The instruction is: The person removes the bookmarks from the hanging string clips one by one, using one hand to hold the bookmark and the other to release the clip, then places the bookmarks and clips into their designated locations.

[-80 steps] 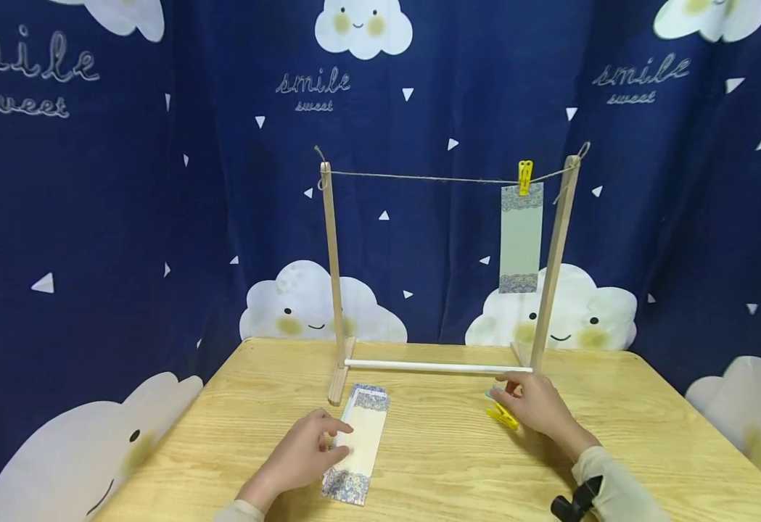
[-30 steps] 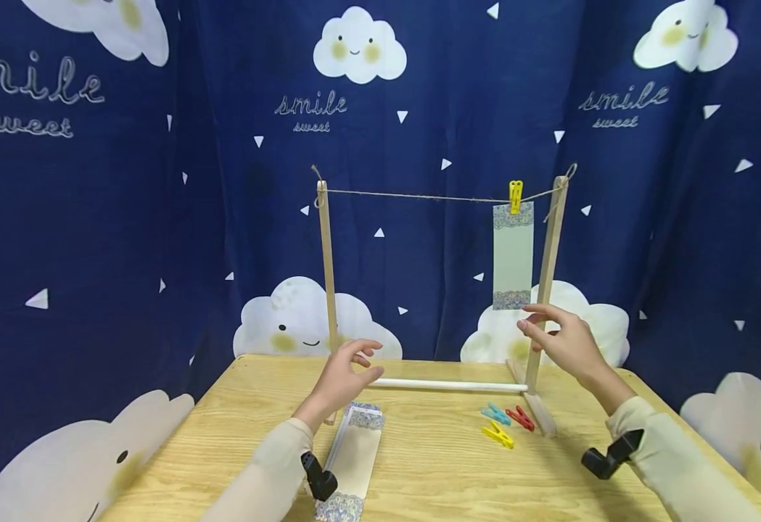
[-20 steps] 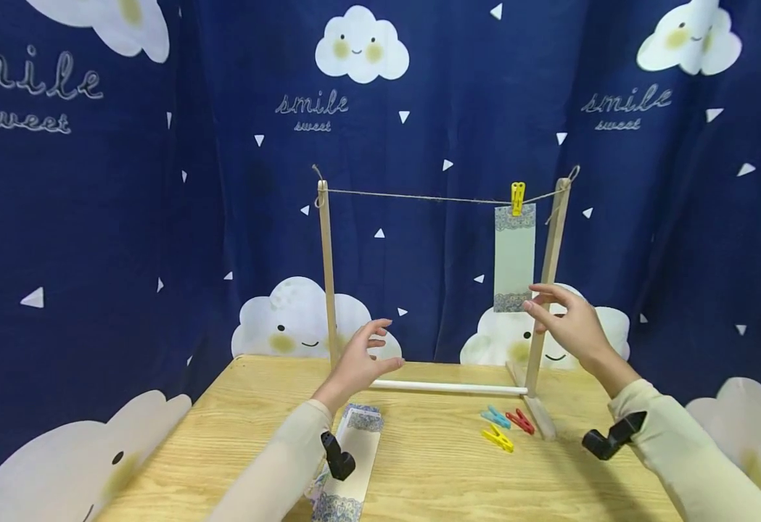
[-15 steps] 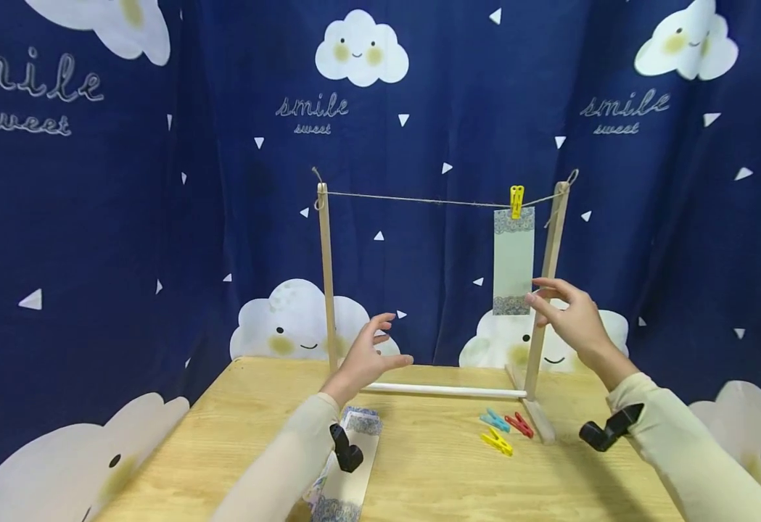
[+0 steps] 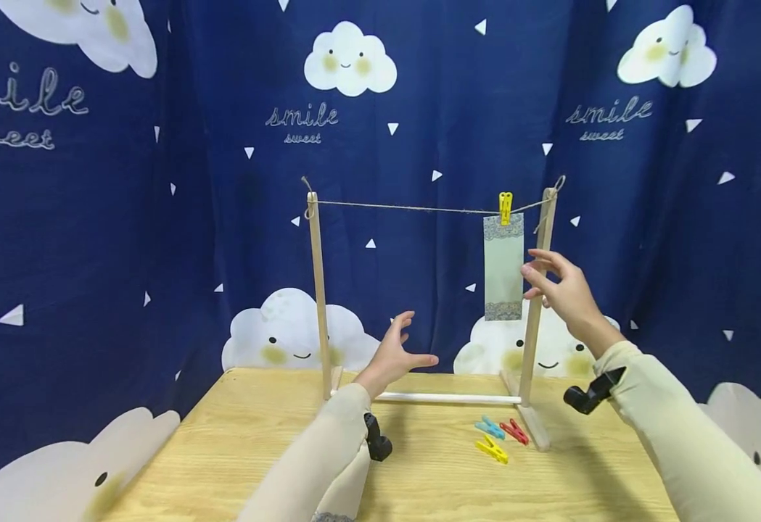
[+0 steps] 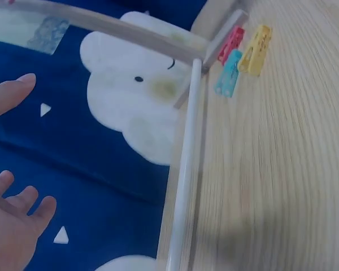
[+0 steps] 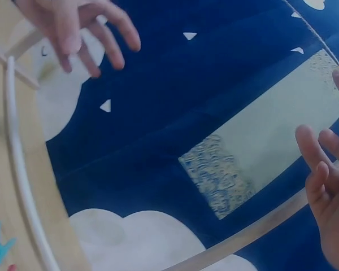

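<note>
A pale green paper strip [image 5: 503,270] with lace-patterned ends hangs from a twine line [image 5: 406,208], clipped by a yellow clothespin [image 5: 506,209]. Just right of the strip, my right hand [image 5: 566,293] is raised with fingers loosely bent and nothing in them. In the right wrist view a gap shows between the strip and that hand's fingers. My left hand [image 5: 395,359] hovers in front of the white crossbar [image 5: 445,398], thumb and fingers spread, holding nothing. Below my left forearm lies a cream lace-edged strip [image 5: 349,486], mostly hidden by the sleeve.
Blue [image 5: 490,428], red [image 5: 514,431] and yellow [image 5: 492,449] clothespins lie on the wooden table [image 5: 445,486] near the right foot of the stand. Two wooden posts [image 5: 320,297] carry the twine. A dark blue cloud-print curtain [image 5: 380,275] hangs behind.
My right hand has risen from beside the clothespins on the table to the hanging strip. My left hand has moved up and right, away from the strips on the table. The view has shifted slightly.
</note>
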Motion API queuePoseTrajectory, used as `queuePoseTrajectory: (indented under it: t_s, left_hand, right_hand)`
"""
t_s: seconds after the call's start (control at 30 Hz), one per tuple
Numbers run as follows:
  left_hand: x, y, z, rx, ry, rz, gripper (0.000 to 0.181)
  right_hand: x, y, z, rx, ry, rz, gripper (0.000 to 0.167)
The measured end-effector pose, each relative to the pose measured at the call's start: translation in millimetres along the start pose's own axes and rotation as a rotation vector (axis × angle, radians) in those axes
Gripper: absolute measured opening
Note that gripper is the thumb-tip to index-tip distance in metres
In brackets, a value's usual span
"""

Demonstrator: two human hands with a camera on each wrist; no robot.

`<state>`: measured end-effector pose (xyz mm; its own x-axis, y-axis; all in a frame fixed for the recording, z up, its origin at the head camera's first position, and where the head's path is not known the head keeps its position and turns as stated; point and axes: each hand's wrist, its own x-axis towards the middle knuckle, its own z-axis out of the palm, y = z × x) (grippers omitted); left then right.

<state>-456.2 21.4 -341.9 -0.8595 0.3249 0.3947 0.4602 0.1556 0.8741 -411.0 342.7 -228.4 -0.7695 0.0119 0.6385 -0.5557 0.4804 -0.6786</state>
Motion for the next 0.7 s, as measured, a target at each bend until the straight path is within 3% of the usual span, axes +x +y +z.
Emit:
queuePoseTrajectory:
  t_s: [0.3, 0.6, 0.7]
  left_hand:
    - [30.5, 0.3, 48.2, -0.091, 0.068, 0.003, 0.101]
    - [55.7, 18.0, 90.0, -0.235, 0.094, 0.03, 0.101]
    - [66.7, 24.1, 104.3, -0.274, 0.105, 0.031, 0.102]
  right_hand:
    - [26.8, -8, 2, 0.042, 0.061, -0.058, 0.059]
    - [48.8, -28, -4, 0.003, 0.232, -0.174, 0.051]
    - [56.2, -37, -7, 0.001, 0.252, -0.195, 0.049]
